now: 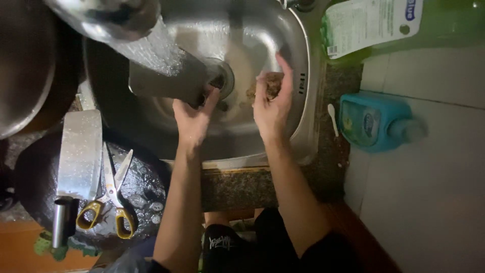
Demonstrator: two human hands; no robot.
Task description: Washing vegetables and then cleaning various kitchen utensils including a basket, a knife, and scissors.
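My left hand [194, 117] reaches into the steel sink [298, 101] and grips the handle end of a wide cleaver blade [164, 81] held flat over the drain [222, 76]. Water from the tap [108, 17] at the top left streams onto that blade. My right hand [273, 103] is closed around a brownish scouring pad [268, 83], just right of the drain.
On a dark round board [146, 187] left of the sink lie a second cleaver [78, 156] and yellow-handled scissors [113, 194]. A green bottle [374, 23] and a blue bottle [376, 121] stand on the right, with a small white spoon [333, 119] beside them.
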